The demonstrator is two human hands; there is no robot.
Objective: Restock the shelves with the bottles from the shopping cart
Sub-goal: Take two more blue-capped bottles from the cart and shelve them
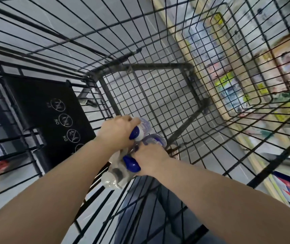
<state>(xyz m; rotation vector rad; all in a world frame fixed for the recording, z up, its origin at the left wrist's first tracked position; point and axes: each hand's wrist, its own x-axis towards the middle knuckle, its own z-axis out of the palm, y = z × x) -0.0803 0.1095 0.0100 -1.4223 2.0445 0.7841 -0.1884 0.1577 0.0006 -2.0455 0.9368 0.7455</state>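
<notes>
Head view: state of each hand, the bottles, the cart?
left hand: grips a blue-capped bottle
right hand: grips a second blue-capped bottle
clear bottle: lies below both hands, holder unclear
cart: floor mostly bare

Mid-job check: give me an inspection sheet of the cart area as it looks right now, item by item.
Surface: wire shopping cart, its mesh floor bare apart from the bottles near the hands.
Job's things: clear bottles with blue caps bunched together in the near part of the basket; exact count unclear.
Clutter: nothing seen.
Grippers: left hand grips a blue-capped bottle; right hand grips another beside it.
Cables: nothing seen.
Surroundings: black child-seat flap with printed warning symbols on the left; stocked shelves seen blurred through the mesh on the right; grey tiled floor below.
</notes>
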